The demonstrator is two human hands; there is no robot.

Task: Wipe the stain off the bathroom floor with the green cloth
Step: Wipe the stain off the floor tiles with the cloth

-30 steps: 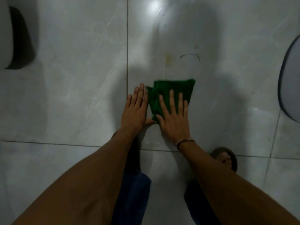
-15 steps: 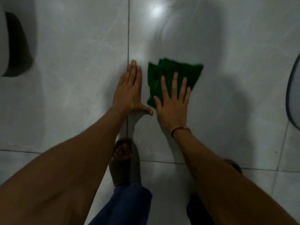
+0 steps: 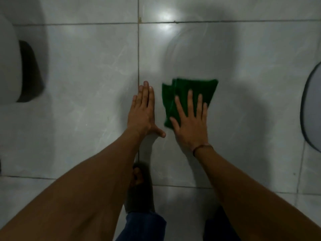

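I see the green cloth (image 3: 189,94) flat on the floor tile (image 3: 243,119) under my right hand (image 3: 191,126), fingers spread wide. My left hand (image 3: 143,113) lies flat left of the cloth, holding nothing, a sandaled foot (image 3: 139,186) below.

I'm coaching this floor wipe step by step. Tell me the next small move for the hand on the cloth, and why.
Probably lift or slide the green cloth aside and check the tile. The right hand lies flat on it, the left hand rests on bare floor beside it, and no stain shows around the cloth; faint curved smears lie beyond it. Anything left would be hidden underneath.
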